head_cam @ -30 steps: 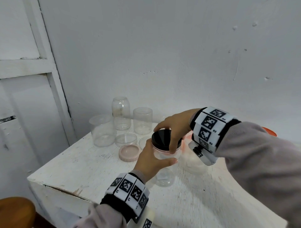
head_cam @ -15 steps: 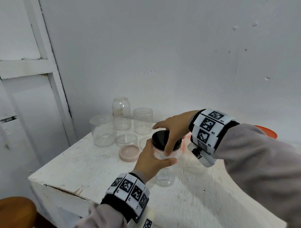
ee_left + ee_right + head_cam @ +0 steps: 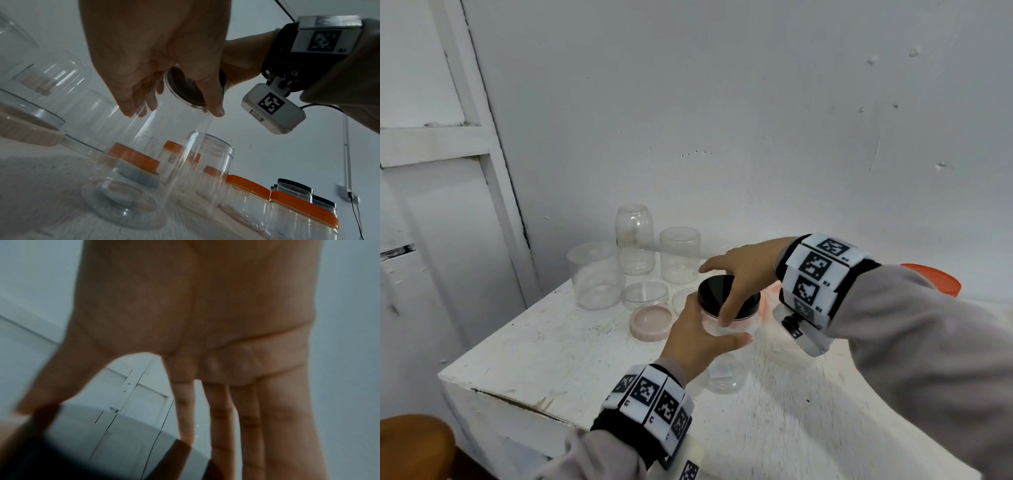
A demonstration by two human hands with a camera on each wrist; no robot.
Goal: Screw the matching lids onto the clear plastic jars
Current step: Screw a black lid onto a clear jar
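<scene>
Partly, right hand (image 3: 743, 270) hides black lid (image 3: 714, 291).

Plain room: bare white wall (image 3: 722, 102), worn painted table (image 3: 551, 353).

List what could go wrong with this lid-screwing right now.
The right hand touches the round black lid with straight fingers and thumb only, so it may slip instead of turning. The left hand grips the tall clear plastic jar high up; a hard twist could tip it into the neighbouring orange-lidded jars.
</scene>
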